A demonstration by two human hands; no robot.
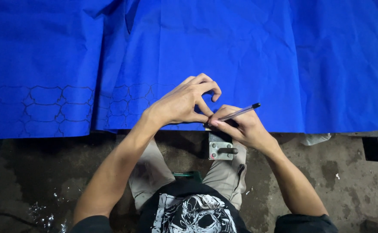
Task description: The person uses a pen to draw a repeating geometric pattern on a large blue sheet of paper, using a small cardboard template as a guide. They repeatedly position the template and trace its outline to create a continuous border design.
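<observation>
Tracing the scale pattern along the hem of the blue fabric (223, 51), I pinch the pen (240, 112) closed in my right hand (245, 129); my left hand (184, 103), fingers curled, pins the cloth. Continuing rightward likely calls for steady tension.

A small metal plate with a handle (221, 150) sits on the stained concrete floor (33, 172).

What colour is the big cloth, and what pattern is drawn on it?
Bright blue cloth, with dark outlines of scale-like cells along its near edge; head view.
</observation>
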